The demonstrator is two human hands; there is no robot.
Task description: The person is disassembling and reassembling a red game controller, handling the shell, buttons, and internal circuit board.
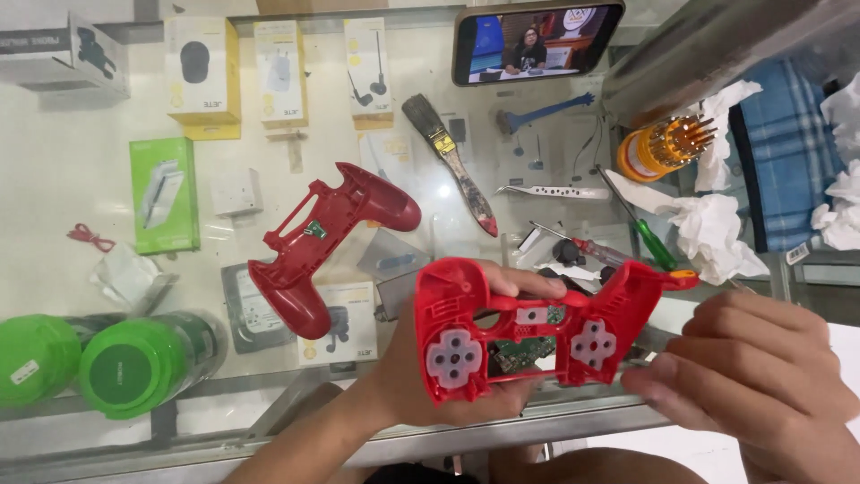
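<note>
Your left hand (421, 376) grips the red controller front shell (528, 327) from beneath, inside facing up, over the glass counter's (81, 197) near edge. Your right hand (761, 376) curls closed just beside its right grip; whether it holds anything, you cannot tell. The red back shell (327, 237) lies apart, to the left

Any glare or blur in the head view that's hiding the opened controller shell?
Head view: bright glare washes the glass counter at the left and centre. The red controller shell in the left hand is sharp, its grey pads and green board legible. The right hand, close to the lens, is slightly soft. Straight counter edges bow near the frame borders.
</note>
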